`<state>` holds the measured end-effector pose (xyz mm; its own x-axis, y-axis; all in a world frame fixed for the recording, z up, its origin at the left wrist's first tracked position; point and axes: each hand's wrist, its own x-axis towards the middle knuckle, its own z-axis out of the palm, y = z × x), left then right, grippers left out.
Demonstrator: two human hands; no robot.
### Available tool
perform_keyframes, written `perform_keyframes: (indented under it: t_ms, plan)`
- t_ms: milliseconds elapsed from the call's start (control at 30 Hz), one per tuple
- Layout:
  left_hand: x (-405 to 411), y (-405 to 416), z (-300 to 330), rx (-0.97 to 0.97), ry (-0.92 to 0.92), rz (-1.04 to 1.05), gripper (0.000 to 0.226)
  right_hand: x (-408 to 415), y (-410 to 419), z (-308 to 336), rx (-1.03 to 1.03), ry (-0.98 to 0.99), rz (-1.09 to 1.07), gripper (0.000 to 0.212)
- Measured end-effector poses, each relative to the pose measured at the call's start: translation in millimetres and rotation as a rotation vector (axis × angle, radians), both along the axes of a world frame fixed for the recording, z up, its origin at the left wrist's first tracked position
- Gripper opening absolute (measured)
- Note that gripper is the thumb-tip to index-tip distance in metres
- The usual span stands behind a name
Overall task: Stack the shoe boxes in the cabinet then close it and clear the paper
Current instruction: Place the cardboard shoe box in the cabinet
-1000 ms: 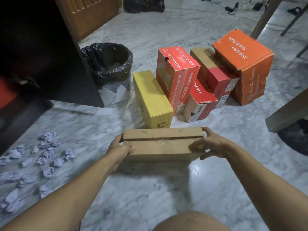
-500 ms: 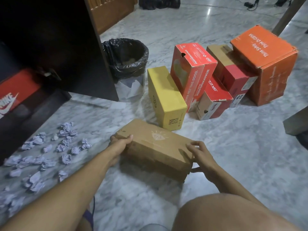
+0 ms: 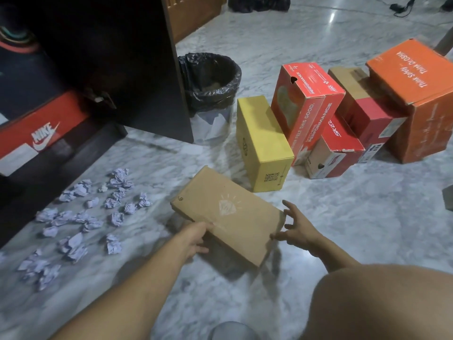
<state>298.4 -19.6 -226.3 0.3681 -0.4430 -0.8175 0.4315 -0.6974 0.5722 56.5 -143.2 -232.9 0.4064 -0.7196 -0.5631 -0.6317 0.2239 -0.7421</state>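
Head view: left hand (image 3: pixel 196 238) gripping the near-left edge of the brown shoe box (image 3: pixel 228 213), fingers tucked under or against the side, thumb on the lid; right hand (image 3: pixel 295 229) at the box's right end, fingers spread wide and relaxed, fingertips just beside or barely touching the cardboard, not clasping it; cannot tell whether any real contact remains there; brown box tilted and skewed, far corner pointing toward the yellow box (image 3: pixel 262 143), apparently lifted clear of the marble floor (image 3: pixel 343 217) at the near side, judging by the shadow beneath; farther out, red Skechers box (image 3: pixel 311 104) leaning against the yellow one, a lower red box (image 3: pixel 335 148), another red-and-tan box (image 3: pixel 367 111) and the large orange box (image 3: pixel 416 94) grouped behind; to the left, crumpled paper balls (image 3: pixel 81 217) scattered across the floor; beyond them the open cabinet (image 3: pixel 49 155) with a red Nike box (image 3: pixel 36 136) already inside, dark door (image 3: pixel 147 69) swung out, lined bin (image 3: pixel 210 89) beside it. Likely risks: one-handed hold on a long box, so sagging or slipping out of the left grip; lid popping loose if squeezed only at one edge; box corner clipping the open door or the Nike box on the way in; knee or box sweeping through the paper and spreading it.
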Motion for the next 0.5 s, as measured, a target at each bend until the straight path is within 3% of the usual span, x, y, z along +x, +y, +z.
perform_keyframes:
  t_ms: [167, 267, 333, 500]
  plan:
    - [-17, 15, -2, -0.113, 0.044, 0.008, 0.065, 7, 5, -1, -0.042, 0.03, 0.178, 0.105]
    - [-15, 28, 8, -0.235, 0.005, 0.09, 0.075, 12, 18, 5, -0.123, -0.004, 0.277, 0.072]
    - [-10, 35, 18, -0.316, -0.038, 0.11, 0.075, 20, 29, 15, -0.123, -0.094, 0.275, 0.062]
    - [13, 48, 46, -0.446, -0.119, 0.081, 0.094, 46, 35, 61, -0.05, -0.237, 0.235, 0.083]
